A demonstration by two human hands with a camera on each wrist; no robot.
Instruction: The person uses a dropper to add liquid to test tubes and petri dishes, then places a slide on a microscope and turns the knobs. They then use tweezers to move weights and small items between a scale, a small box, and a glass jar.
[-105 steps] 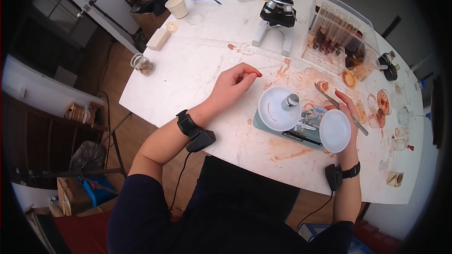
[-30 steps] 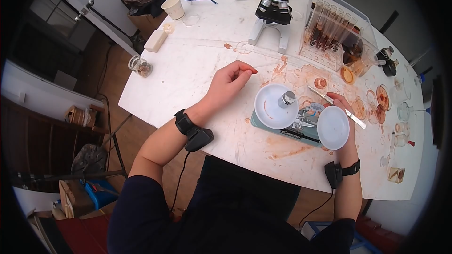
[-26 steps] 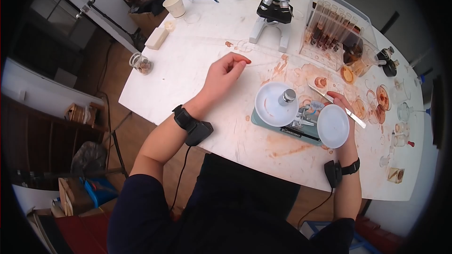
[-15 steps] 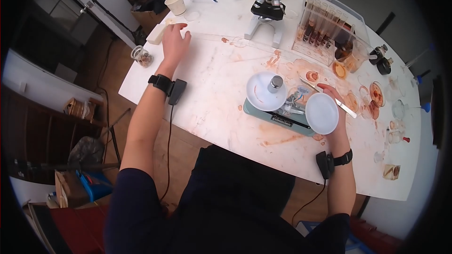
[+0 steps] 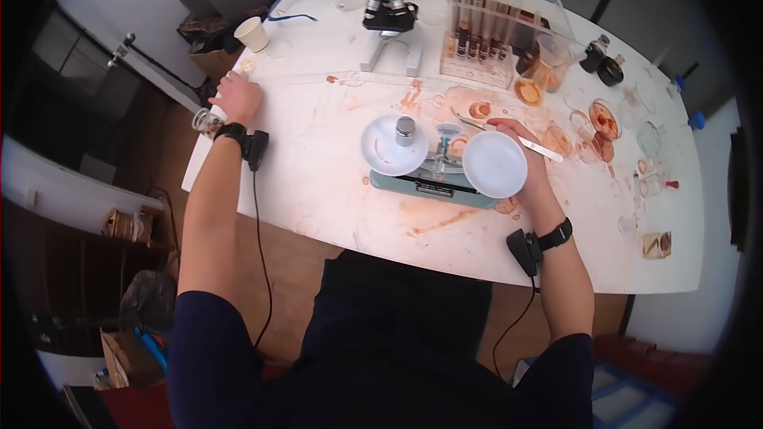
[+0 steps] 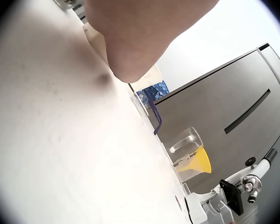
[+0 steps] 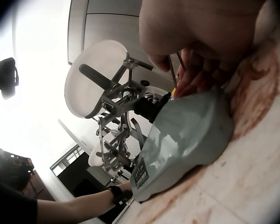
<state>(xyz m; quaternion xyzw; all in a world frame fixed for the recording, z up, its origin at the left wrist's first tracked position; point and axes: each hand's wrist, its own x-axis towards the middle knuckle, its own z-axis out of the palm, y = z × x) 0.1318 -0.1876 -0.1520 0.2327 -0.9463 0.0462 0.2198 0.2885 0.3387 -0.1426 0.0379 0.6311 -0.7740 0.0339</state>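
Pale green enamel covers the base of the small two-pan balance (image 5: 433,189), which sits on the stained white table (image 5: 318,183) in front of the person. On its left white round pan (image 5: 383,152) stands a shiny metal cylinder (image 5: 405,132); the right white round pan (image 5: 494,164) is held up beside it, partly in front of the right hand (image 5: 538,179). That hand pinches slim silver tweezers (image 5: 545,149) — the right wrist view shows their two metal arms coming out from the curled fingers, just beside the green base. What has just changed is the left hand (image 5: 240,98): it has gone from near the balance over to the table's left side, by the clear glass jar (image 5: 205,122) and the off-white rectangular block (image 6: 94,41). Its fingers reach over the place where the block lies, though whether they are clamped on it or lie apart, I cannot tell. So the hands are now well apart — only the right one is at the balance, tweezers in its grip, while the metal cylinder stays on the left pan.
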